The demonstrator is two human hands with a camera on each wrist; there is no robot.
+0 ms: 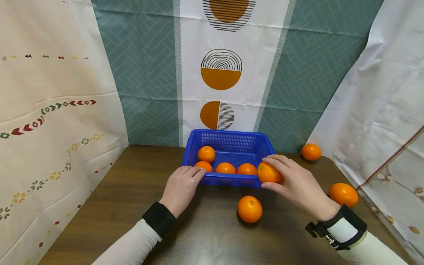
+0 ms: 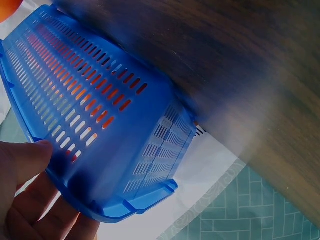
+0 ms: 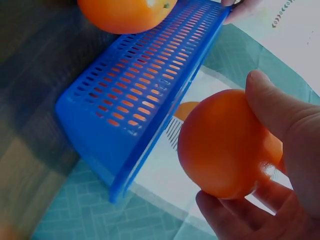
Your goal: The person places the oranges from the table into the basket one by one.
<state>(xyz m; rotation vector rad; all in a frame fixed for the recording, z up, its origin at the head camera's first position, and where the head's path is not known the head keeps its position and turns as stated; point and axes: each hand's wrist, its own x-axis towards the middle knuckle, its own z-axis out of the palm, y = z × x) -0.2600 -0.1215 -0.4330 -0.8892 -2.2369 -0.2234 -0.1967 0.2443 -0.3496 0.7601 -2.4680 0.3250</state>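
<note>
A blue plastic basket (image 1: pixel 232 179) with slotted walls stands on the table, and several oranges (image 1: pixel 226 168) lie inside it. My left hand (image 1: pixel 181 187) grips the basket's near-left rim; in the left wrist view the thumb (image 2: pixel 31 159) presses the outer wall while the fingers go over the rim. In my right hand (image 1: pixel 294 180) is another orange (image 3: pixel 227 145), held between thumb and fingers at the basket's near-right corner, level with the rim or above it. A loose orange (image 1: pixel 250 209) sits on the table in front of the basket.
Two more oranges lie on the right side of the table: one at the back corner (image 1: pixel 311 152), one nearer the right edge (image 1: pixel 343 194). Patterned cloth (image 1: pixel 149 73) hangs behind the brown wooden table (image 1: pixel 116 198), with light cloths at both sides.
</note>
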